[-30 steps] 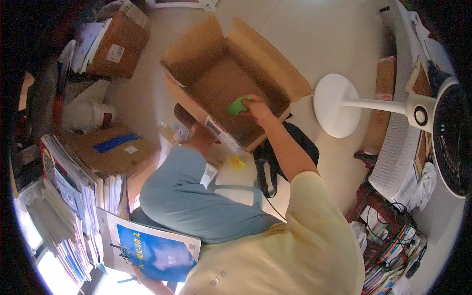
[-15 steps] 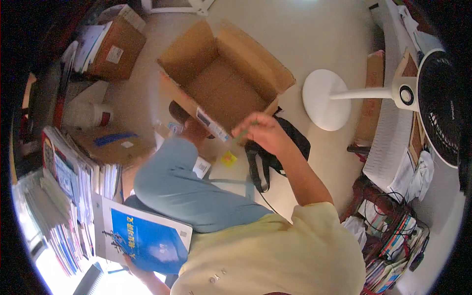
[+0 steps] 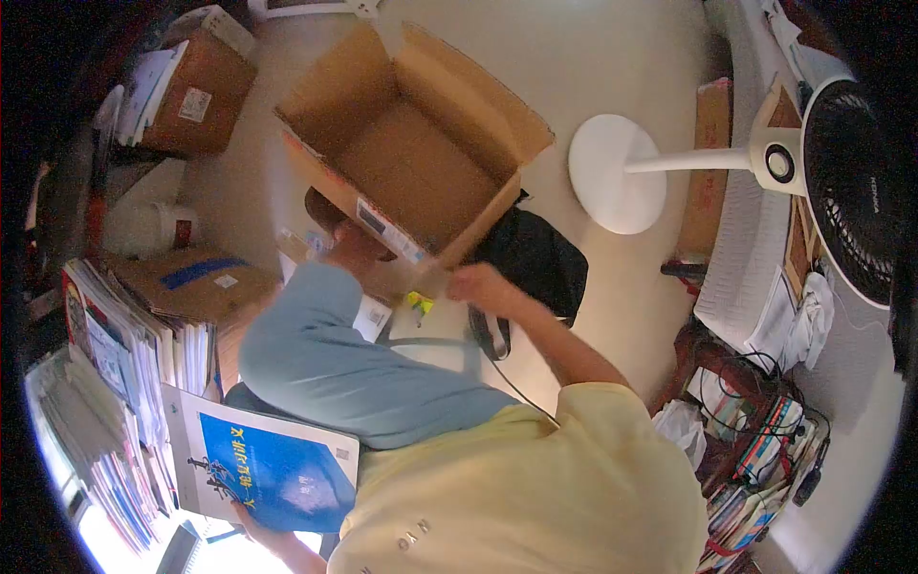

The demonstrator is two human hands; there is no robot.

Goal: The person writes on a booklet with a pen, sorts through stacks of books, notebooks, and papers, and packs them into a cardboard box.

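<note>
At the lower left, my left hand (image 3: 256, 521) grips the edge of a book (image 3: 287, 478) with a blue and white cover and Chinese lettering. Its fingers are partly behind the cover. My right hand (image 3: 481, 289) is off the near corner of an open cardboard box (image 3: 435, 163); motion smears its fingertips, and no object shows clearly in them. On the floor just left of that hand lies a small yellow piece (image 3: 418, 303) with a thin green bit by it, too small to name. The inside of the box shows bare cardboard.
A black bag (image 3: 535, 263) lies beside the box. A white pedestal fan (image 3: 617, 172) stands to the right. Stacked books and papers (image 3: 143, 354) line the left, near a flat carton (image 3: 191, 282). More books (image 3: 765, 469) fill a rack at the lower right.
My right hand has come down and slightly left, away from the box corner. The green thing at its fingers now seems to be by the yellow piece. The whole view has shifted slightly.
</note>
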